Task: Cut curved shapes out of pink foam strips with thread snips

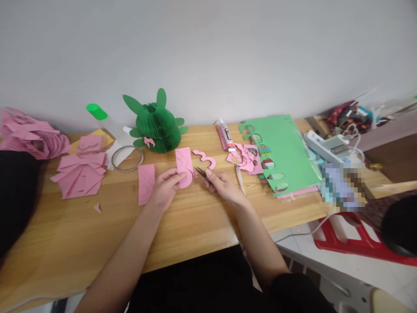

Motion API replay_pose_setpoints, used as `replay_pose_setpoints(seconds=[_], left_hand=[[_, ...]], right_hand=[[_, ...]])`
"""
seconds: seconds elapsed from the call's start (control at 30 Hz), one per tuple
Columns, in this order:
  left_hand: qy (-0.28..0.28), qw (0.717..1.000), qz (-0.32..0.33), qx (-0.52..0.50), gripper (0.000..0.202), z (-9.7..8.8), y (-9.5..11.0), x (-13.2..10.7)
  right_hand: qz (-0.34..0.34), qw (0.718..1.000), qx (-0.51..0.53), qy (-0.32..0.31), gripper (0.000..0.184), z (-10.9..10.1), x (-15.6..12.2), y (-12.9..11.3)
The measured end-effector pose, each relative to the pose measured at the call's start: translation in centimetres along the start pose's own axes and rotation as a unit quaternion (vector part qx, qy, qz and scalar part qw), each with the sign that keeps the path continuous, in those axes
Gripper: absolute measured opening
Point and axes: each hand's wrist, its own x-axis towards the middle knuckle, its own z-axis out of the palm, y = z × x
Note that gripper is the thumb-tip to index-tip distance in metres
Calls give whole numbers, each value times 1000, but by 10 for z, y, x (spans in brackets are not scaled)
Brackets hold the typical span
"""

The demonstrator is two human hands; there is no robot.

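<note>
My left hand (167, 186) pinches a pink paper piece (184, 166) and holds it just above the wooden table (97, 243). My right hand (221, 184) is closed on small dark scissors (201, 172), whose blades touch the right edge of that pink piece. A curly pink offcut (205, 158) lies just beyond the scissors. Another pink paper rectangle (146, 182) lies flat to the left of my left hand.
A green honeycomb paper fruit (158, 124) stands at the back. Pink paper stacks (81, 171), a tape ring (127, 158), a glue tube (226, 134), pink scraps (245, 156) and green sheets (280, 150) lie around. A red stool (345, 241) stands on the floor at right.
</note>
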Motion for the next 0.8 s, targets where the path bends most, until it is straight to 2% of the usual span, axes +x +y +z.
replay_pose_setpoints(seconds=[0.1,0.27,0.6,0.8], left_hand=[[1,1000,-12,-25,13,3,-3,-1],[6,998,-35,-45,12,4,-12,-1],[12,998,-56,-25,18,1,-12,2],[15,998,-63,-19,23,6,-7,2]], right_hand=[[-15,998,28,45,64,3,2,1],[-49,993,42,96,45,9,5,2],[-53,992,87,72,16,11,6,-4],[-57,992,105,38,13,10,6,-5]])
